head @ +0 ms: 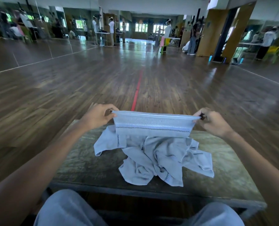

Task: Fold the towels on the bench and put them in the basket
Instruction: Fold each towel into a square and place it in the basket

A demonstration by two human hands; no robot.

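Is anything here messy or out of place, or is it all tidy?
Only the grey towels: they lie crumpled in an unfolded heap on the bench. The left hand and right hand pinch one towel taut by its top corners. Nothing looks spilled or damaged.

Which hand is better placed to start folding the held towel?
Barely a difference: left hand and right hand each pinch a top corner of the towel. Right, marginally: sits lower, nearer the bench.
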